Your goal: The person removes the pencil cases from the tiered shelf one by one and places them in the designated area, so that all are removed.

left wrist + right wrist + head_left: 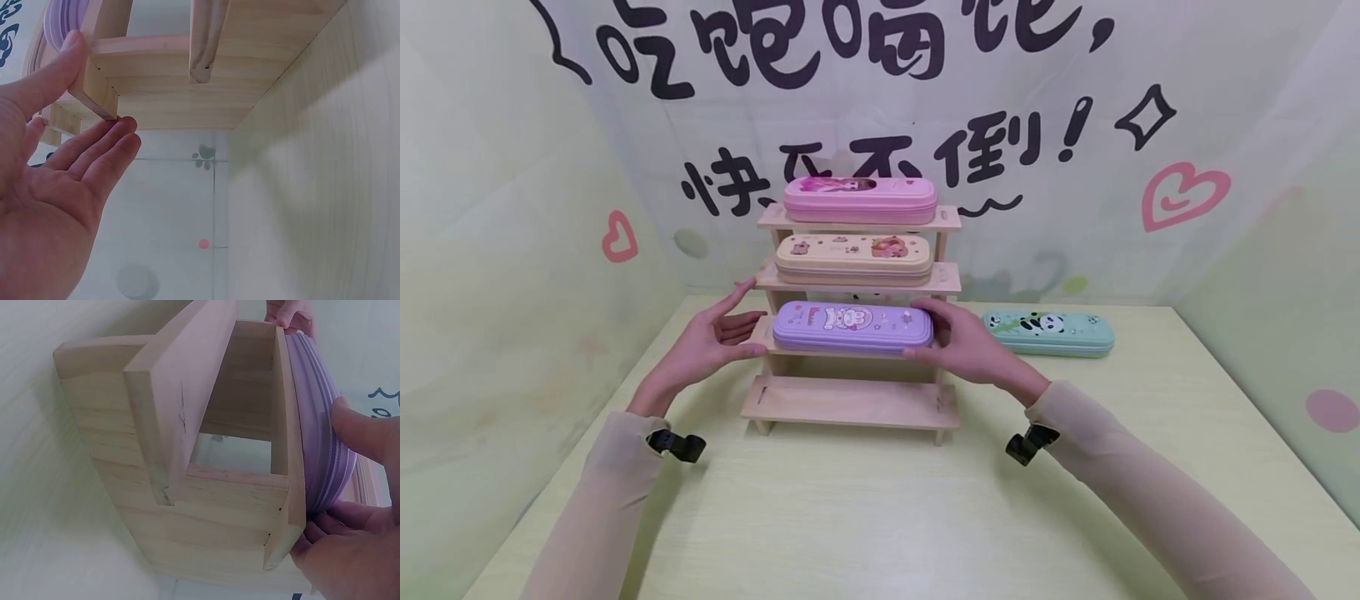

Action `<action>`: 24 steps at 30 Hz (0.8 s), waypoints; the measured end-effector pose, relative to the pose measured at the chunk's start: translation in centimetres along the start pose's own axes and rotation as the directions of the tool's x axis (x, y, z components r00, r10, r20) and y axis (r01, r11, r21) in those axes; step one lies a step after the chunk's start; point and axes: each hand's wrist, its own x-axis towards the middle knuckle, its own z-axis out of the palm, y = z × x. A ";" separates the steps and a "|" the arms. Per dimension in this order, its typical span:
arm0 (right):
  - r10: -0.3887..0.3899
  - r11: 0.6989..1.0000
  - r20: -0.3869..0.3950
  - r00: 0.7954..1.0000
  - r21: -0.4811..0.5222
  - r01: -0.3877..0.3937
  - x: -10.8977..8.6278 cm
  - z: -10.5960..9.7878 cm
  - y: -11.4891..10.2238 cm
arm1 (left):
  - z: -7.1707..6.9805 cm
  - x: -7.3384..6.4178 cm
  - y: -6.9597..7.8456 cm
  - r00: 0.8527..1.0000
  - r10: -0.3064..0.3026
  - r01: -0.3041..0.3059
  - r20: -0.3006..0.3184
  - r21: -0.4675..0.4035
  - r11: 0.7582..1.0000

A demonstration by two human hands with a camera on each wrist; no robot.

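Observation:
A purple pencil case (853, 327) with a cartoon print lies on the second shelf from the bottom of a stepped wooden rack (850, 402). My right hand (964, 340) grips the case's right end, thumb (362, 430) at its front and fingers behind it. At the rack's left side, my left hand (718, 333) has its fingers extended. Its thumb (53, 78) touches the shelf end beside the purple case (62, 22), and other fingertips are at the shelf's underside edge. Above sit a cream pencil case (853, 260) and a pink pencil case (861, 202), one per shelf.
A green panda pencil case (1051, 333) lies on the pale table (880, 517), right of the rack. The lowest shelf has nothing on it. Behind stands a white backdrop (1045, 225) with black lettering, and pale panels rise at both sides.

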 end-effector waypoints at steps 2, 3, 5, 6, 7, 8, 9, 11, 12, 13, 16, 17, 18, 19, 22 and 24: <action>0.002 1.000 -0.001 1.000 0.026 -0.002 0.0 0.0 0.0 | 0.0 0.0 0.0 1.000 0.000 0.000 0.000 0.004 1.000; 0.003 0.999 -0.002 1.000 0.032 -0.003 -0.1 0.0 0.1 | 0.0 0.0 0.0 1.000 -0.001 0.001 -0.001 0.007 1.000; 0.005 0.999 -0.003 1.000 0.039 -0.005 -0.1 -0.1 0.1 | 0.0 0.0 0.0 1.000 -0.004 0.004 0.000 0.015 1.000; 0.003 0.999 -0.003 1.000 0.041 -0.003 -0.1 -0.1 0.2 | 0.0 0.0 0.0 1.000 -0.006 0.006 0.001 0.018 1.000; 0.002 0.999 -0.004 1.000 0.039 -0.002 -0.1 -0.1 0.2 | 0.0 -0.1 0.0 1.000 -0.007 0.007 0.001 0.019 1.000; 0.002 0.999 -0.003 1.000 0.036 -0.002 0.0 -0.2 0.2 | 0.0 -0.1 0.1 1.000 -0.008 0.008 0.001 0.023 1.000; 0.002 0.999 -0.002 1.000 0.032 -0.002 0.0 -0.2 0.2 | 0.0 -0.1 0.1 1.000 -0.009 0.009 0.001 0.025 1.000; 0.005 1.000 0.003 1.000 0.022 -0.005 0.0 -0.3 0.1 | 0.0 -0.1 0.1 1.000 -0.010 0.010 0.002 0.028 1.000; 0.006 1.000 0.006 1.000 0.018 -0.006 0.1 -0.3 0.0 | 0.0 -0.2 0.1 1.000 -0.010 0.010 0.002 0.029 1.000; 0.009 1.000 0.007 1.000 0.015 -0.009 0.1 -0.3 0.0 | 0.0 -0.2 0.2 1.000 -0.011 0.011 0.001 0.028 1.000; 0.021 1.000 0.013 1.000 0.011 -0.021 0.1 -0.4 -0.2 | 0.0 -0.2 0.2 1.000 -0.013 0.013 -0.001 0.033 0.999; 0.024 1.000 0.014 1.000 0.013 -0.024 0.1 -0.5 -0.3 | 0.0 -0.1 0.2 1.000 -0.013 0.013 -0.002 0.033 0.999; 0.027 1.000 0.013 1.000 0.013 -0.027 0.1 -0.5 -0.3 | 0.0 -0.1 0.2 1.000 -0.011 0.011 -0.003 0.034 0.999; 0.025 1.000 0.014 1.000 0.016 -0.025 0.0 -0.6 -0.3 | 0.0 -0.1 0.2 1.000 -0.009 0.009 -0.003 0.036 0.999; 0.031 0.999 0.014 0.999 0.023 -0.031 0.0 -0.8 -0.2 | 0.0 -0.1 0.1 1.000 -0.007 0.007 -0.004 0.035 0.999; 0.031 0.999 0.015 0.999 0.025 -0.031 -0.1 -0.9 -0.2 | 0.0 -0.1 0.2 1.000 -0.007 0.007 -0.003 0.038 0.999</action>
